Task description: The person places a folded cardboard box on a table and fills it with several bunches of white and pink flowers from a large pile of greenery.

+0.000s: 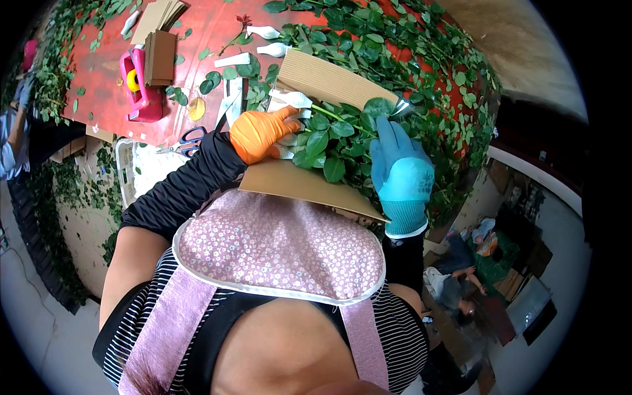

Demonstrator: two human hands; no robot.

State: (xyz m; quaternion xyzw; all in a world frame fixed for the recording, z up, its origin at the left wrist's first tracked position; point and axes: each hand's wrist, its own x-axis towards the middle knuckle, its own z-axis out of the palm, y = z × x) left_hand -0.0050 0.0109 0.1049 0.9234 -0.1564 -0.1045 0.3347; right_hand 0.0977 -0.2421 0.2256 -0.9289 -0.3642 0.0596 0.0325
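Before me on the red table lie leafy rose stems (335, 123), their heads wrapped in white sleeves (297, 99). My left hand, in an orange glove (261, 133), rests at the wrapped heads with its fingers on them; whether it grips one is hard to tell. My right hand, in a blue-grey glove (401, 160), lies against the stems and leaves, fingers extended; its grasp is unclear. A corrugated cardboard sheet (335, 79) stands behind the bunch, and a brown cardboard piece (311, 187) lies on the near side, against my apron.
A pink tape dispenser (143, 94) and stacked cardboard pieces (159, 58) are at the left. Scissors (190, 142) lie near my left forearm beside a white plastic basket (126, 168). More leafy stems (444, 79) cover the right side. Other people are at far left and lower right.
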